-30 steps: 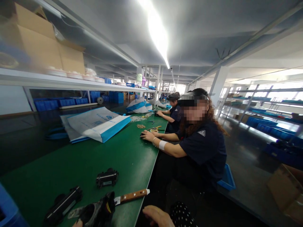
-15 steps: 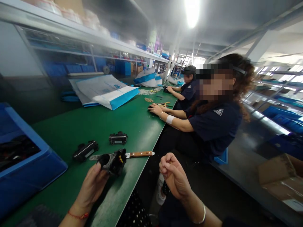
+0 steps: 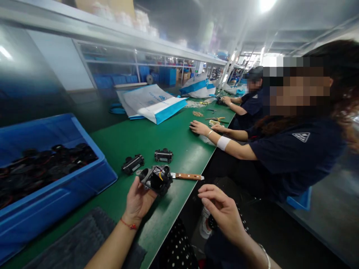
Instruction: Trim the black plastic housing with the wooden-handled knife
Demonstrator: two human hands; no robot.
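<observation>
Left hand: our left hand [image 3: 138,200] is raised over the near edge of the worktop [image 3: 123,145], fingers [image 3: 134,185] curled around a black part [image 3: 156,179] with a round opening and coloured wires showing; the part is lifted clear of the surface.
Right hand: our right hand [image 3: 223,213] hangs off the worktop's near edge, over the lap, fingers loosely spread and holding nothing.
Knife: a wooden-handled knife [image 3: 186,176] lies flat just behind the held part, handle pointing at the near edge.
Loose parts: two more black parts [image 3: 132,164] [image 3: 163,155] rest on the green surface just beyond the knife, a little apart.
Bin: a blue bin [image 3: 92,177] sits at the left end, full of dark parts.
Bags: white-and-blue bags [image 3: 153,102] lie toward the far edge.
Co-workers: a person in a dark shirt [image 3: 291,157] sits beside us, hands [image 3: 199,128] resting on the worktop; another person [image 3: 252,102] works farther along.
</observation>
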